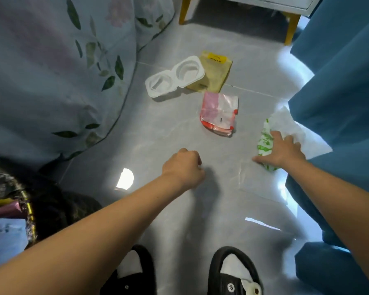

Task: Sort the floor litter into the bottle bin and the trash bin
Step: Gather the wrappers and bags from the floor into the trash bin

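Step in hand: pickup of the nearest litter item. My right hand (282,150) lies spread, fingers fairly straight, on a green-and-white printed wrapper (264,141) that sits on the grey tiled floor (179,209) at the foot of a blue curtain (339,92). The fingers press it; they have not closed round it. A sheet of white paper (296,128) lies under or just beside the wrapper; I cannot tell whether the two are joined. My left hand (184,167) hangs above the floor in a loose fist, holding nothing.

Remaining litter, further off: a red-and-clear plastic pouch (219,113), thin, creased and glossy; a white moulded plastic tray (175,76) with two round wells, rigid, overlapping a flat tan paper bag (216,71) with a yellow label. No bottle is visible, and neither bin can be identified with certainty.

Judgement: sorting is at an early stage. The next move calls for curling the fingers to gather the limp wrapper, which will likely crumple and slide on the smooth tile.
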